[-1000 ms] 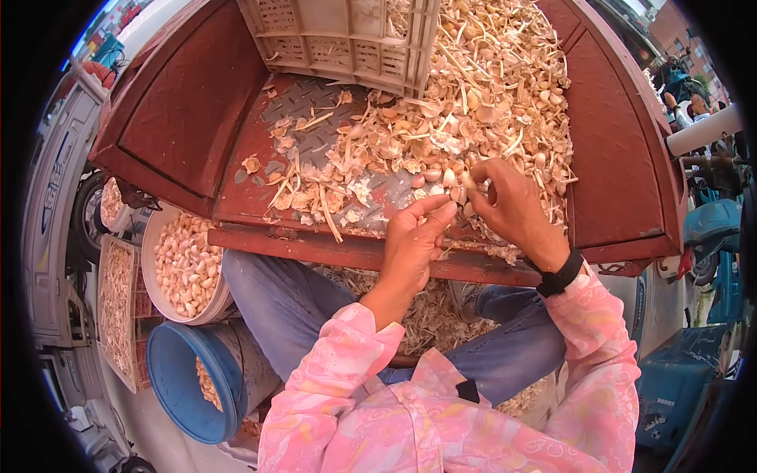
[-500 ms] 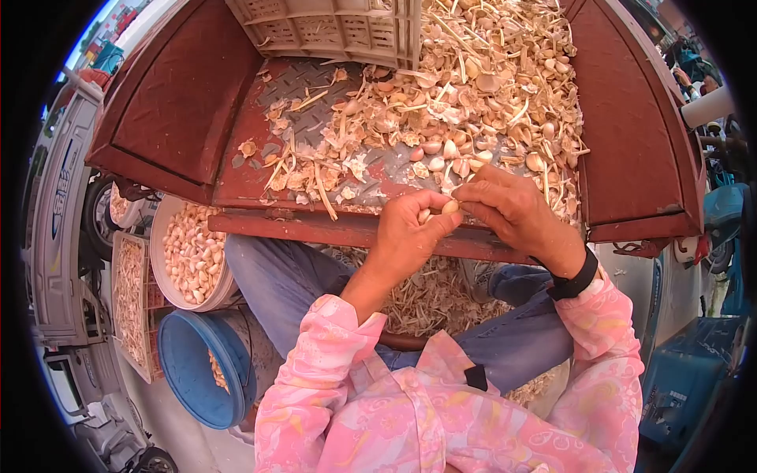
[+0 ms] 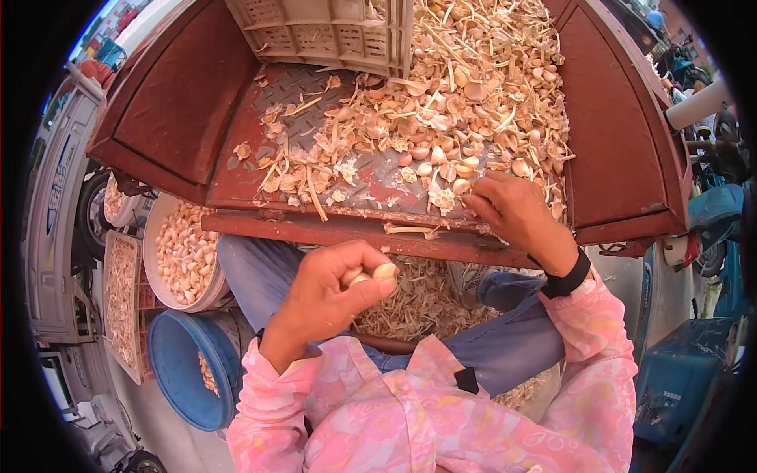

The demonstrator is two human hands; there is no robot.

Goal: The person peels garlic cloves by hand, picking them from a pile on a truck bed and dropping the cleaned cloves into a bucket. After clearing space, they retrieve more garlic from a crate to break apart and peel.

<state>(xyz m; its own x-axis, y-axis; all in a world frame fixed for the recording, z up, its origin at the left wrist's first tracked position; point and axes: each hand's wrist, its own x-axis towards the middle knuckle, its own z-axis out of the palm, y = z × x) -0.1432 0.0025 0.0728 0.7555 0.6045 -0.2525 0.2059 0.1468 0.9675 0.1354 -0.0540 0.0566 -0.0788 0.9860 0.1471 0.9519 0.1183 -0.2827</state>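
My left hand (image 3: 319,293) is closed around a few garlic cloves (image 3: 385,271), held over my lap in front of the cart's edge. One pale clove shows between thumb and forefinger, with others tucked behind it. My right hand (image 3: 514,211) is at the near edge of the garlic pile (image 3: 489,102), its fingers bent and drawn together. What its fingertips hold, if anything, is hidden. Just left of them lie a loose clove (image 3: 461,186) and a scrap of papery skin (image 3: 441,202). Several more whole cloves (image 3: 438,155) sit a little farther back.
A plastic crate (image 3: 331,35) stands tilted on the red cart bed (image 3: 378,211). To my left are a white bucket of cloves (image 3: 150,248), a blue bucket (image 3: 165,394) and a crate of garlic scraps (image 3: 121,296). Skins and stalks (image 3: 430,303) cover the ground between my legs.
My hands have parted. The left has drawn back toward me, down and left, with its cloves; the right has stayed by the pile. A stalk piece now lies on the cart's front ledge.
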